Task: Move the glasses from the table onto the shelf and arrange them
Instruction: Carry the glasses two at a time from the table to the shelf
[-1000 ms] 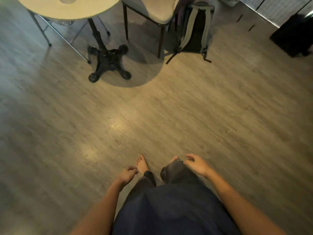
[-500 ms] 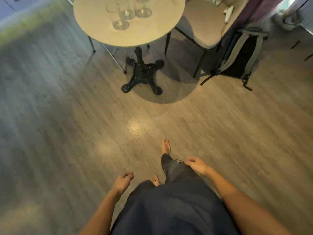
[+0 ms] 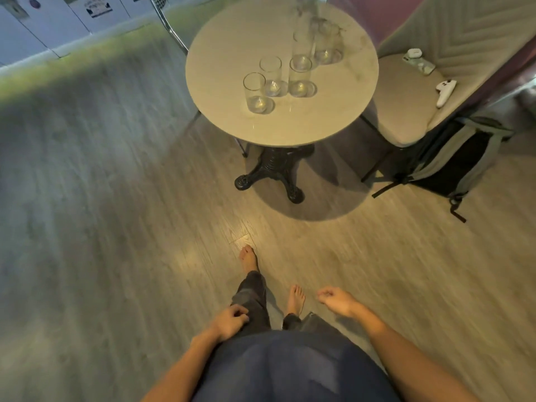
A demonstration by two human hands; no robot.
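Observation:
Several clear glasses stand upright on a round pale table [image 3: 220,68] ahead of me. The nearest glass [image 3: 256,92] is at the front left of the group, with a second glass [image 3: 271,76] and a third glass [image 3: 300,76] just behind it. Taller glasses [image 3: 324,44] stand further back. My left hand [image 3: 230,320] hangs low by my left thigh, fingers loosely curled, holding nothing. My right hand [image 3: 338,300] hangs to the right, also loosely curled and holding nothing. Both hands are far from the table. No shelf is in view.
The table stands on a black cast-iron foot [image 3: 272,172]. To its right is a padded chair [image 3: 406,111] carrying a white controller [image 3: 445,92] and a small case [image 3: 419,62]. A dark backpack [image 3: 452,163] leans against the chair. A metal chair leg [image 3: 168,27] shows beyond the table.
I have walked toward the table, which now fills the upper middle of the view with its glasses in sight. My hands have swung with my steps and still hold nothing.

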